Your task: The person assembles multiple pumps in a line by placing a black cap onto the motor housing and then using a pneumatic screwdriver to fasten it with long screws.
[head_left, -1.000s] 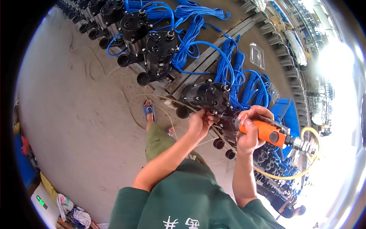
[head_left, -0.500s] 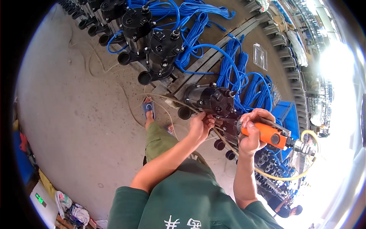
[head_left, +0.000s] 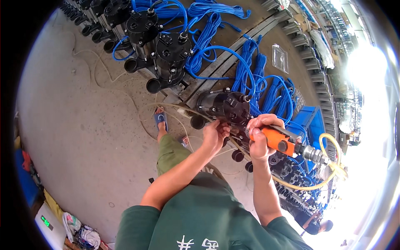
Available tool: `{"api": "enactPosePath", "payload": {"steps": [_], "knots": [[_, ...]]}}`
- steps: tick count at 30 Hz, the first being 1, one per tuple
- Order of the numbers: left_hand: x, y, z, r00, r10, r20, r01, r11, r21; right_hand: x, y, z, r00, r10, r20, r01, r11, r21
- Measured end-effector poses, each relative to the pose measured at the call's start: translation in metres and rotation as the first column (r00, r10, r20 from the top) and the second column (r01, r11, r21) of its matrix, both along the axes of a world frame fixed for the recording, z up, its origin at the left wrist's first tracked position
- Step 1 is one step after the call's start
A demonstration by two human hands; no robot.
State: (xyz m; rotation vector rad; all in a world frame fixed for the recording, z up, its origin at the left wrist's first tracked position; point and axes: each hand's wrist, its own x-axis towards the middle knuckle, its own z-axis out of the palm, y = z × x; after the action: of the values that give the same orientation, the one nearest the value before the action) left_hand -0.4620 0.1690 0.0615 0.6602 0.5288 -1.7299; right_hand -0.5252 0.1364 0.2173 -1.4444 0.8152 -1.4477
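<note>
My right hand [head_left: 261, 137] is wrapped round an orange pneumatic screwdriver [head_left: 276, 140]. Its front end points left at a black submersible pump [head_left: 223, 104], and my hand and the pump hide the tip. A yellow air hose [head_left: 338, 155] runs off the tool's metal fitting. At the pump's near side is my left hand [head_left: 214, 135], its fingers pinched together close to the driver's front. Whatever sits in that pinch is too small or hidden to name. The pump leans over, its round black outlet [head_left: 198, 122] facing me.
More black pumps [head_left: 173, 54] stand in a row to the far left. Coiled blue cables [head_left: 246, 66] lie behind on the bench, near a clear plastic tray [head_left: 280, 58]. A blue crate [head_left: 310, 121] is at the right. Another person [head_left: 314, 225] is at lower right.
My right hand has brought the screwdriver left, closer to the pump, and the yellow hose has bent differently. My left hand keeps its pinch beside the pump. The whole view has shifted slightly.
</note>
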Motion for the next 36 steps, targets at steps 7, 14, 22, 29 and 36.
{"api": "enactPosePath", "payload": {"steps": [7,14,22,29,36], "knots": [[0.028,0.013,-0.001,0.173,-0.026,0.985,0.547,0.834,-0.074,-0.003,-0.007,-0.003,0.997,0.069,-0.030,-0.068,0.997,0.023],[0.068,0.031,0.017,-0.541,0.380,0.750,0.758,0.607,0.240,0.001,-0.008,-0.001,0.999,0.036,0.018,-0.037,0.999,0.033],[0.069,0.015,0.007,-0.460,0.340,0.820,0.399,0.905,-0.152,0.019,-0.005,0.024,0.999,0.052,0.014,-0.052,0.998,0.023],[0.056,-0.020,-0.013,0.059,0.221,0.973,0.490,0.843,-0.221,0.058,-0.032,0.009,0.987,0.149,-0.066,-0.149,0.989,0.008],[0.062,-0.029,-0.024,-0.099,0.314,0.944,0.505,0.833,-0.224,0.071,-0.041,0.014,0.986,0.114,-0.121,-0.102,0.990,0.095]]}}
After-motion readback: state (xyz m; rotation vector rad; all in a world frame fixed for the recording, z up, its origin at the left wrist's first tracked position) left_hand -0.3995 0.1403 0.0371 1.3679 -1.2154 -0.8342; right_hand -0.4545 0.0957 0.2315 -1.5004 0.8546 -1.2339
